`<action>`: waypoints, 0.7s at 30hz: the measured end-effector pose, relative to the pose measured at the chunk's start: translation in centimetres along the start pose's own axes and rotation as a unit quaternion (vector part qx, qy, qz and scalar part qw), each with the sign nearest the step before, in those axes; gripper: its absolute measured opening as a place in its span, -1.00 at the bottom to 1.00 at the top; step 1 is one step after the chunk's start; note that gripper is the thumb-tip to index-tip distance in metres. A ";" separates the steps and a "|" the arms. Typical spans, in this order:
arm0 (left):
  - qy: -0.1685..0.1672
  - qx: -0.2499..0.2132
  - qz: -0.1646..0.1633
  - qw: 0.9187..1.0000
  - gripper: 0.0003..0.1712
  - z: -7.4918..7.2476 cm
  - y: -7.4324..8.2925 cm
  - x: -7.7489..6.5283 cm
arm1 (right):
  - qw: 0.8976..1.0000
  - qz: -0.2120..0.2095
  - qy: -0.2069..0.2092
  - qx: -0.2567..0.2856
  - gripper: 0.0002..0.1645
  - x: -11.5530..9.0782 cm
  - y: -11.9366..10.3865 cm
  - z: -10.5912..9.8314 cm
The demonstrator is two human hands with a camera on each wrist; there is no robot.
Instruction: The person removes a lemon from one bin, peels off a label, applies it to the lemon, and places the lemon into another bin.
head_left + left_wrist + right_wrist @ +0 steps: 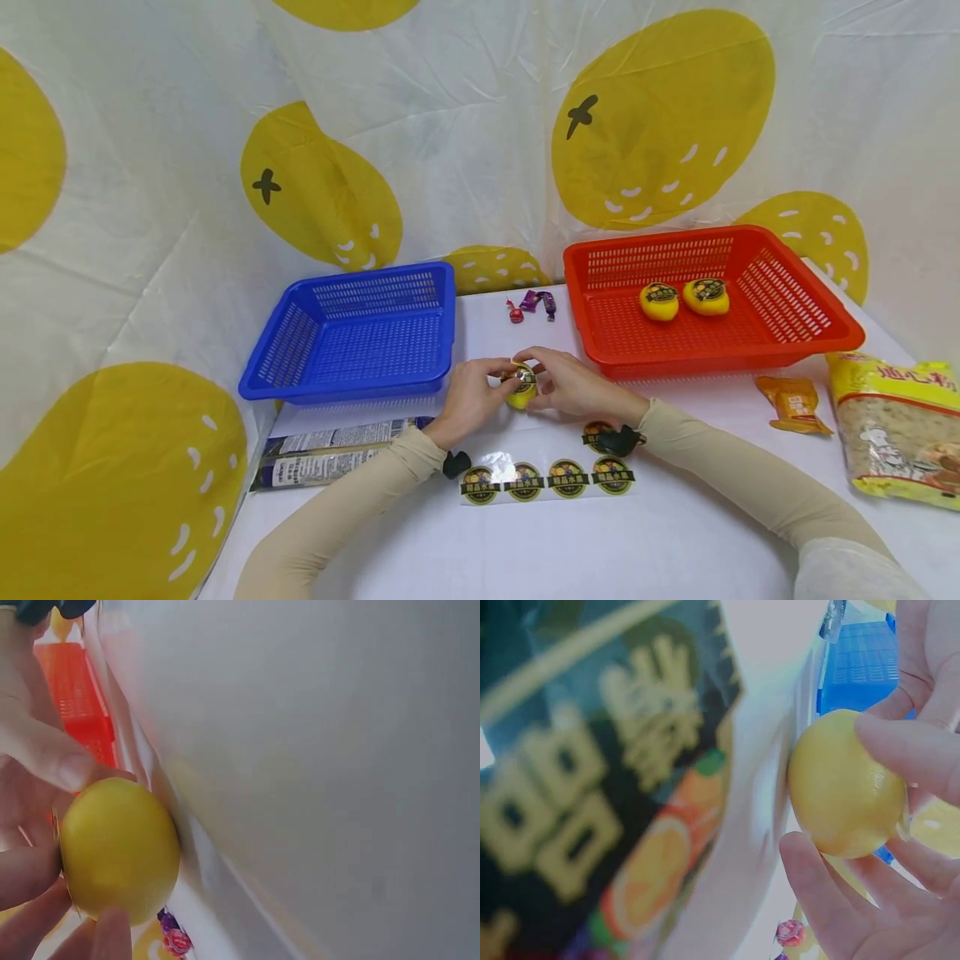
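Between both hands is a yellow lemon (520,400), a round dark-and-gold fruit label on its upper face. From the left, my left hand (474,392) holds it, thumb over the label and fingertips at its far end. My right hand (566,383) grips its right side with bent fingers. Smooth yellow skin of the lemon (120,847) faces the left wrist view; the label's edge shows at its left. In the right wrist view the lemon (844,784) sits between the left thumb and right fingers. A clear sheet of round labels (547,481) lies in front of the hands.
A blue basket (345,392) stands left, a red basket (705,360) with two labelled lemons right. Small wrapped candies (536,304) lie behind the hands. Dark long packets (322,467) are at left; an orange packet (793,406) and yellow pasta bag (900,433) at right.
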State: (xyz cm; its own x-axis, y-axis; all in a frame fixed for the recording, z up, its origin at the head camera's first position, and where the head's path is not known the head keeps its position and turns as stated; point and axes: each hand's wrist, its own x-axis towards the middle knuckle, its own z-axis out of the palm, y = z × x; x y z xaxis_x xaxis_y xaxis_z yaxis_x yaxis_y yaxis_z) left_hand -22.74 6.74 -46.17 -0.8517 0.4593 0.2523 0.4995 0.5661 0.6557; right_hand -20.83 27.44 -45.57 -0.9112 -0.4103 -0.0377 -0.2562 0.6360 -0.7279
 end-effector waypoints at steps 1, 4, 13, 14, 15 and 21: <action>0.000 -0.001 0.000 1.000 -0.75 0.0 0.0 0.0 | 1.000 0.000 0.004 0.009 -0.21 -0.1 0.0 -0.1; 0.000 -0.007 -0.003 1.000 -0.75 0.0 -0.1 0.0 | 0.999 -0.010 0.028 0.037 -0.41 -0.2 0.0 -0.3; 0.001 -0.021 -0.016 1.000 -0.78 0.0 -0.3 0.0 | 0.996 -0.033 0.075 0.022 -0.95 0.1 0.2 0.3; 0.002 -0.021 -0.017 1.000 -0.77 0.0 -0.3 0.0 | 0.996 -0.030 0.080 0.023 -0.95 0.1 0.2 0.3; 0.003 -0.021 -0.018 1.000 -0.77 0.0 -0.3 0.1 | 0.996 -0.026 0.084 0.023 -0.94 0.1 0.1 0.3; 0.004 -0.037 -0.008 0.999 -0.81 0.1 -0.7 0.1 | 0.996 -0.012 0.083 0.040 -0.91 -0.1 0.0 0.3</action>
State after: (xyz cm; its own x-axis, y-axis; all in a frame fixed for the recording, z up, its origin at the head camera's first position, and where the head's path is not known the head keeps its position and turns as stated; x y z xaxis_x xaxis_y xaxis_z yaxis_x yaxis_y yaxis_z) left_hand -23.14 6.46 -46.70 -0.8612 0.4444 0.2469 0.4727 0.5212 0.7106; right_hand -20.66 27.31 -45.79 -0.9474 -0.3076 0.0887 -0.2582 0.5704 -0.7797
